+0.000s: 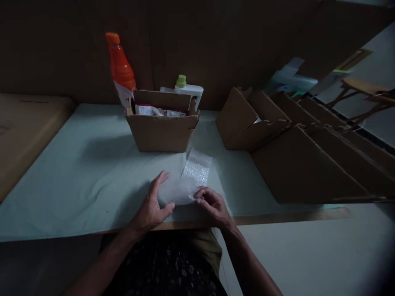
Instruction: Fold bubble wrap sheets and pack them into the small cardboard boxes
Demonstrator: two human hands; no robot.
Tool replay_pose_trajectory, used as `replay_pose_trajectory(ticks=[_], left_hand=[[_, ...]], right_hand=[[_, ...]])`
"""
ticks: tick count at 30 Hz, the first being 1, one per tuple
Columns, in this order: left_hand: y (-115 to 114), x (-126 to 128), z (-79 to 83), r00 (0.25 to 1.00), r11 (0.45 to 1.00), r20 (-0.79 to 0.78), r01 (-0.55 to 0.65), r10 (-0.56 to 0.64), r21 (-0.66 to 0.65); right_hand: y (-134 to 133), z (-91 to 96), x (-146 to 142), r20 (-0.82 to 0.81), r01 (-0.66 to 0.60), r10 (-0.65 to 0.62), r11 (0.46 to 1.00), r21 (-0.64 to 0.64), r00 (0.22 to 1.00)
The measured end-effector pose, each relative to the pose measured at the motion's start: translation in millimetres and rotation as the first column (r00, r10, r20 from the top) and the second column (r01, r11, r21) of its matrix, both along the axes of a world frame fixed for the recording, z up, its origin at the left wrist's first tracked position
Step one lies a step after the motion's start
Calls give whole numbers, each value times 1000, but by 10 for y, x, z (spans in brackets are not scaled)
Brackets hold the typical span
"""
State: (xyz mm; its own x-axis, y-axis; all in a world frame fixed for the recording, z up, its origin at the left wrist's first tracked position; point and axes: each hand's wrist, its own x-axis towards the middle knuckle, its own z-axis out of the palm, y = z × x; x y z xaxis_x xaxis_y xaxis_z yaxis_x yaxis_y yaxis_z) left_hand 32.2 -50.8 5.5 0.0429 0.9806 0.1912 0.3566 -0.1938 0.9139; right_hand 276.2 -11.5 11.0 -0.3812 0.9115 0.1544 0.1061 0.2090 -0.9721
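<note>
A translucent whitish plastic bag (176,191) is in front of me near the table's front edge, partly blurred. My right hand (212,205) pinches its right end between thumb and fingers. Around the left end curves my left hand (154,207), thumb and fingers spread apart, close against the plastic; whether it touches is hard to see. Just beyond the bag lies a flat piece of bubble wrap (198,166), its near end partly covered by the bag.
Behind stands a cardboard box (162,133) with packets inside. An orange bottle (121,68) and a white bottle with green cap (195,88) rise behind it. More open cardboard boxes (308,168) line the right. A large carton (27,127) sits left on the pale green cloth (77,181).
</note>
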Motion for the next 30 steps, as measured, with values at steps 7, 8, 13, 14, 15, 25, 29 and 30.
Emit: replay_pose_trajectory(ticks=[7, 8, 13, 14, 15, 25, 29, 30], left_hand=[[-375, -56, 199, 953, 919, -132, 297, -271, 258], [-438, -66, 251, 945, 910, -141, 324, -297, 257], [-670, -35, 393, 887, 896, -211, 436, -410, 88], [-692, -25, 392, 878, 894, -229, 444, -421, 58], [-704, -19, 387, 872, 894, -238, 448, -429, 30], [-171, -125, 236, 940, 972, -287, 130, -184, -195], [-84, -115, -13, 880, 991, -474, -36, -30, -129], [-93, -109, -61, 866, 993, -500, -49, -10, -105]], right_hand=[[45, 128, 303, 329, -30, -4, 995, 98, 944], [139, 100, 262, 403, -1, -62, 988, 154, 913], [425, -127, -355, 626, -255, -29, 898, 359, 779], [423, -156, -463, 647, -306, -4, 879, 365, 762], [407, -172, -531, 660, -339, 16, 867, 365, 751], [-77, 259, 113, 356, -193, 160, 979, 60, 921], [-359, 176, -97, 432, -103, -82, 916, 388, 898], [-415, 118, -161, 458, -144, -84, 885, 442, 885]])
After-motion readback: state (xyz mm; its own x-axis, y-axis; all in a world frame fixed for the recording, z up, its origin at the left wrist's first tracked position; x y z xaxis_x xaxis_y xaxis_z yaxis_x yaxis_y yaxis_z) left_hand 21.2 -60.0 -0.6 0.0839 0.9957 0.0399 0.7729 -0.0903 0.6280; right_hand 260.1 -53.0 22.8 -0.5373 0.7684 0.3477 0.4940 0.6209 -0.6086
